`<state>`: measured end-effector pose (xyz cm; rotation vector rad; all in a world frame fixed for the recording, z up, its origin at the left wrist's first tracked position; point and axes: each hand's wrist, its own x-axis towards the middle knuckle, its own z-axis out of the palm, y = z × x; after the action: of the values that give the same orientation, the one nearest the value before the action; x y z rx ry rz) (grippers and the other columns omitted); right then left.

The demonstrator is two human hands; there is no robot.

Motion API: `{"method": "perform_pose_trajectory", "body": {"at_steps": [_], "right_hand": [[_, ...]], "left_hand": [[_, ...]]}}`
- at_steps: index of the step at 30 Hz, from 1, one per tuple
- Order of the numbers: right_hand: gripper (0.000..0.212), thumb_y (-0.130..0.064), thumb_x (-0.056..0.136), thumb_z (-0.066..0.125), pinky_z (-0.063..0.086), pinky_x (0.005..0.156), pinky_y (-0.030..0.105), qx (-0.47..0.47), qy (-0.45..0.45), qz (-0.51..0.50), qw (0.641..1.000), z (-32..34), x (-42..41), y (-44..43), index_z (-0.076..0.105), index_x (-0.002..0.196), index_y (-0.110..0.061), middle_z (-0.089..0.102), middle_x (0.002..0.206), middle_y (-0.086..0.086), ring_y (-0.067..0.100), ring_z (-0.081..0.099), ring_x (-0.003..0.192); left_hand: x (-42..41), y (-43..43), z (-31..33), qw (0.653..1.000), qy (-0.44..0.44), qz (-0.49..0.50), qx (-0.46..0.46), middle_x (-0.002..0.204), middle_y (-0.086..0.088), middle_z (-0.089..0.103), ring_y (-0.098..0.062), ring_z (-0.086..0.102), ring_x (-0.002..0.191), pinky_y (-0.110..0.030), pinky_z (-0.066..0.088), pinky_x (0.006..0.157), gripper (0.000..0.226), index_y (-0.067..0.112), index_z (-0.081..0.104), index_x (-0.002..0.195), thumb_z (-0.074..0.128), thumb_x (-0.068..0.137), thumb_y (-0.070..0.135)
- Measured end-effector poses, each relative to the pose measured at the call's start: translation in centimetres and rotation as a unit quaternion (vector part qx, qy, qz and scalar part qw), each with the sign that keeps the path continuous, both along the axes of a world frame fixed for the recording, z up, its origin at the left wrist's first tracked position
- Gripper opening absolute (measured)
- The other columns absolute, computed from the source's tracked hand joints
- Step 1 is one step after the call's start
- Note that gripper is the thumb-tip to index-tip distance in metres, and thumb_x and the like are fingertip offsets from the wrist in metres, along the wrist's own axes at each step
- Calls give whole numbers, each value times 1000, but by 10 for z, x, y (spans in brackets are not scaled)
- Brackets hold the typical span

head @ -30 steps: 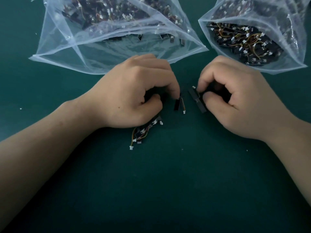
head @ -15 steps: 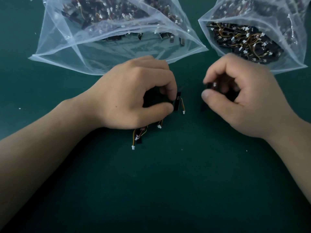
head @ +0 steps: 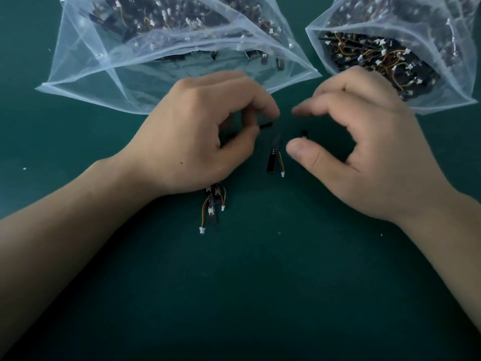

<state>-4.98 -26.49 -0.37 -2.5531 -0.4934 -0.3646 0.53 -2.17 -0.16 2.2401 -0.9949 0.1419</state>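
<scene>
My left hand (head: pixel 205 136) pinches a small black piece (head: pixel 266 124) between thumb and forefinger. My right hand (head: pixel 369 152) hovers just to the right with thumb and blurred fingers apart. A tiny black part (head: pixel 303 133) sits right above its thumb tip; whether the hand holds it is unclear. Between the hands a black strip module (head: pixel 271 162) with a short wire and a white plug (head: pixel 282 174) lies on the green mat (head: pixel 260 282). A small cluster of wired modules (head: pixel 213 207) pokes out from under my left palm.
Two clear plastic bags stand open at the back. The left bag (head: pixel 125 82) and the right bag (head: pixel 325 45) both hold several black modules with orange wires and white plugs. The right bag's mouth is close behind my right hand.
My left hand let go of the strip module, which now lies free on the mat, and lifted a small black piece. My right hand moved left and its fingers spread.
</scene>
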Motion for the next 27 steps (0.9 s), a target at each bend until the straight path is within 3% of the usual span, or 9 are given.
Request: {"method": "perform_pose_trajectory", "body": {"at_steps": [2, 5, 8, 11, 13, 16, 19, 23, 27], "right_hand": [[55, -57, 97, 59, 35, 112, 40, -38, 32, -29, 998, -4, -3, 9, 71, 128, -14, 57, 129, 3, 25, 51, 124], [45, -53, 92, 64, 23, 113, 30, -45, 59, -24, 997, -5, -6, 16, 72, 123, -21, 54, 136, -3, 19, 44, 133], [21, -37, 89, 74, 34, 111, 32, 36, 50, -11, 998, -2, -5, 14, 70, 101, -21, 61, 125, -5, 12, 53, 122], [13, -17, 91, 77, 48, 90, 27, 125, 8, -12, 992, 2, -5, 8, 65, 88, -14, 70, 98, 2, 17, 66, 97], [13, -13, 92, 77, 52, 85, 40, 109, -36, -13, 993, 2, -4, 4, 66, 85, -10, 70, 90, 5, 25, 66, 89], [16, -20, 90, 83, 47, 84, 52, 17, -83, 19, 996, 0, -3, 4, 72, 82, -10, 69, 92, 4, 28, 63, 87], [26, -41, 86, 86, 42, 86, 50, -33, -54, 60, 996, 1, -6, 5, 76, 85, -16, 68, 98, 1, 28, 59, 90], [32, -50, 86, 83, 41, 90, 46, -3, -2, 91, 996, 2, -7, -1, 76, 86, -19, 65, 98, 0, 25, 56, 90], [30, -47, 88, 80, 43, 96, 49, 13, 22, 93, 995, 2, -3, -7, 77, 94, -17, 64, 102, 2, 24, 57, 94]], "left_hand": [[2, 0, -2, 999, -33, 11, -11, 100, -6, 67, -7, 56, 82, -23, 48, 77, 22, 7, 75, 117, 65, 99, 0], [5, 1, -4, 999, -42, 3, -19, 104, -9, 67, -20, 62, 92, -27, 49, 83, 17, 9, 79, 110, 66, 102, 2], [6, 2, -5, 999, -40, -31, -7, 106, -6, 69, -22, 65, 96, -28, 49, 86, 13, 9, 80, 101, 68, 101, 2], [5, 4, -4, 998, -13, -56, -3, 105, -4, 71, -20, 66, 96, -35, 53, 86, 17, 10, 81, 97, 70, 95, -3], [3, 5, -4, 998, -13, -67, 4, 100, -1, 73, -21, 66, 92, -41, 53, 86, 19, 12, 82, 91, 71, 90, -3], [3, 4, -2, 996, -16, -83, 16, 94, 4, 75, -23, 65, 88, -45, 51, 85, 19, 16, 84, 86, 72, 85, 1], [2, 6, -1, 996, 15, -89, 5, 96, 2, 75, -20, 67, 90, -42, 52, 84, 19, 14, 83, 83, 70, 80, 1], [2, 7, 3, 998, 23, -53, -22, 96, -3, 70, -18, 67, 89, -36, 53, 80, 21, 10, 79, 86, 65, 79, -3], [3, 7, 2, 1000, 9, -28, 12, 91, -1, 69, -23, 63, 86, -43, 51, 83, 13, 12, 78, 92, 68, 85, 9]]}}
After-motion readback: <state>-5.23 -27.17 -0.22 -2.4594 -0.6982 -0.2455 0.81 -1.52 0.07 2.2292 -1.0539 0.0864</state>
